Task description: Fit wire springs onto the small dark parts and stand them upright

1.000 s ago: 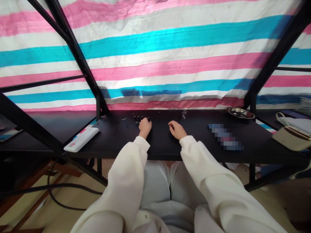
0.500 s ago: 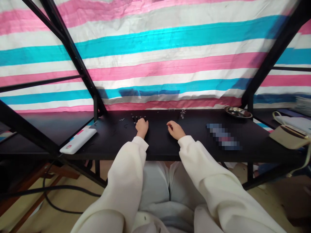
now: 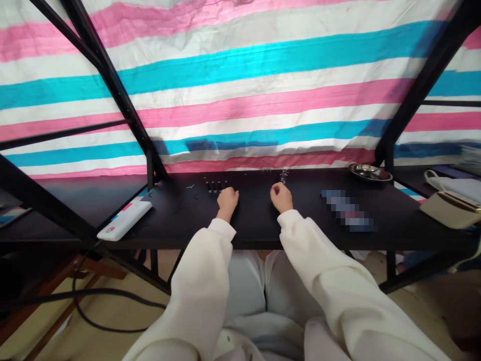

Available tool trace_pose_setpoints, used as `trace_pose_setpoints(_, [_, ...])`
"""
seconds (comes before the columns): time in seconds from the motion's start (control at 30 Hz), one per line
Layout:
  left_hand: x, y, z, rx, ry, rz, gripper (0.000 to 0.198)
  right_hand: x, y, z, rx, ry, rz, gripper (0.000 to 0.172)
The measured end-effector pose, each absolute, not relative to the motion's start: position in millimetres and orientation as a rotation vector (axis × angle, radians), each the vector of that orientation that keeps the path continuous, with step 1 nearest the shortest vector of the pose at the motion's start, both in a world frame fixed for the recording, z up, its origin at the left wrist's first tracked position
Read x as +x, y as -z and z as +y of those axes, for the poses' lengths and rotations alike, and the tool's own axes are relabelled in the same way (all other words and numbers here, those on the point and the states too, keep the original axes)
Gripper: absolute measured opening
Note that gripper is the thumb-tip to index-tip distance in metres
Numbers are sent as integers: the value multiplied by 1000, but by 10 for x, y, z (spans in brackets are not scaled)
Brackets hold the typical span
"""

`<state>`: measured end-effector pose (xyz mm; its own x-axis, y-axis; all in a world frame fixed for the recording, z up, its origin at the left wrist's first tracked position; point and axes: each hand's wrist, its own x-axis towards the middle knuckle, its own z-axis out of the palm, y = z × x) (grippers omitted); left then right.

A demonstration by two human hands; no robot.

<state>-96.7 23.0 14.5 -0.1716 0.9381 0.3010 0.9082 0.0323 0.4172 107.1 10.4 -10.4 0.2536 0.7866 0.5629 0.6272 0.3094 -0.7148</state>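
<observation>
My left hand [image 3: 227, 200] rests on the black table [image 3: 255, 225] with its fingers curled, just right of a short row of small dark upright parts [image 3: 215, 186]. My right hand [image 3: 281, 196] lies farther back, fingers pinched together close to a small pile of tiny metal pieces [image 3: 283, 175]. What either hand holds is too small to make out. Both arms wear white sleeves.
A white power bank [image 3: 125, 219] lies at the table's left edge. A metal dish [image 3: 370, 173] sits at the back right, a blurred flat item [image 3: 347, 211] in front of it. A tan bag [image 3: 449, 208] lies far right. Black frame bars [image 3: 112, 85] slant overhead; a cable [image 3: 93, 296] runs on the floor.
My right hand has moved back and to the right, toward the small metal pieces. My left hand has shifted a little to the right, away from the row of dark parts.
</observation>
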Motion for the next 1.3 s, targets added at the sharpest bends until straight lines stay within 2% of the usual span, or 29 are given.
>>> trace_pose_setpoints(0.17, [-779,-63,132,2205,-998,1705,32,1312,196,481,-1385,-305,-967,25])
trace_pose_setpoints(0.27, [-753,-22,133,2169,-1066,1590,32,1482,193,669,-1455,-219,-905,28])
trace_pose_setpoints(0.43, [-783,20,149,2072,-1136,1566,31,1658,101,796,-1567,-87,-1069,26])
trace_pose_setpoints(0.7, [-784,31,148,2073,-1156,1524,31,1747,17,928,-1639,-164,-1233,22])
trace_pose_setpoints(0.87, [-781,19,153,2089,-1129,1533,31,1758,2,906,-1652,-223,-1285,13])
trace_pose_setpoints(1.1, [-776,-5,130,2110,-1090,1558,31,1644,-12,823,-1622,-159,-1491,21])
trace_pose_setpoints(1.3, [-773,2,147,2120,-1033,1601,31,1537,-12,833,-1648,-226,-1665,17])
